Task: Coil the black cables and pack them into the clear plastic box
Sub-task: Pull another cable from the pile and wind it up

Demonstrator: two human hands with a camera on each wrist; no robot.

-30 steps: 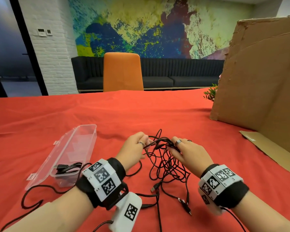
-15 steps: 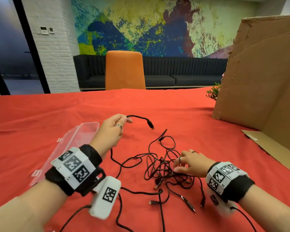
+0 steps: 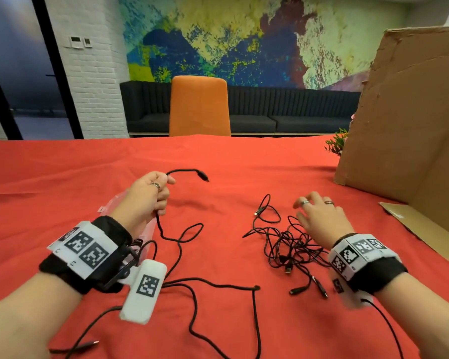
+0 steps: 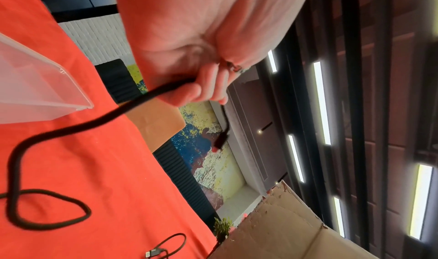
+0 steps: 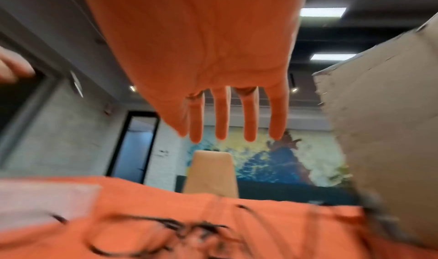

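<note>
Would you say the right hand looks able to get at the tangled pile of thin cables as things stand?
Probably yes. The right hand is open, holds nothing, and hovers at the far edge of the tangled cables, with nothing between them; the left hand only grips the thick cable.

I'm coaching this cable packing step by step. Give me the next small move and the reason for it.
Probably bring the right hand across to start looping the thick cable. The left hand already grips it near its plug end, the rest trails loose over the red cloth, and the right hand hovers open, holding nothing, above the tangled thin cables.
</note>
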